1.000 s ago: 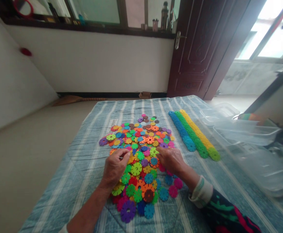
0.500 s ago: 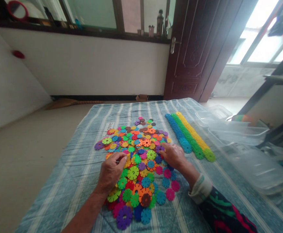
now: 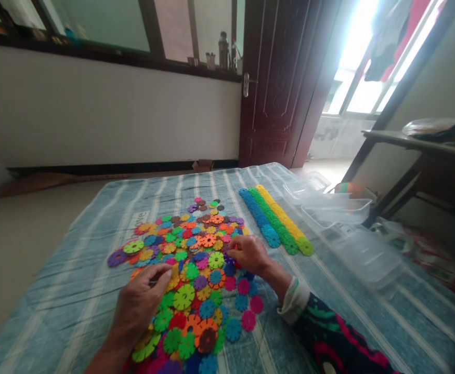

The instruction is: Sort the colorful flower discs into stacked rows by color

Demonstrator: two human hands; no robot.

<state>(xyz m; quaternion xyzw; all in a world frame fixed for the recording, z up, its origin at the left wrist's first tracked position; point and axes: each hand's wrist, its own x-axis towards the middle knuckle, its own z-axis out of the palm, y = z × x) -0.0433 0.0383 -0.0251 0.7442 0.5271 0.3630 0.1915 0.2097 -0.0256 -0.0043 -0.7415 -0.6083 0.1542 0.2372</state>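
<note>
A wide pile of colourful flower-shaped discs (image 3: 184, 297) lies on a striped blue cloth. My left hand (image 3: 141, 297) is over the pile's left side, its thumb and forefinger pinched on a yellow disc (image 3: 173, 278). At the pile's right edge my right hand (image 3: 249, 254) has its fingers bent down among purple and red discs; what they grip, if anything, is hidden. To the right of that hand lie three long rows of overlapping discs: a blue row (image 3: 259, 215), a green row (image 3: 272, 221) and a yellow row (image 3: 284, 215).
Clear plastic containers (image 3: 338, 208) and a clear lid (image 3: 371, 257) are on the cloth (image 3: 75, 259) at the right. Beyond the cloth stand a wall and a dark red door (image 3: 277, 88). A shelf (image 3: 418, 140) is at the far right.
The view has swung to the right, so the pile, rows and hands appear further left. My left hand still pinches the yellow disc, and my right hand stays at the pile's right edge.
</note>
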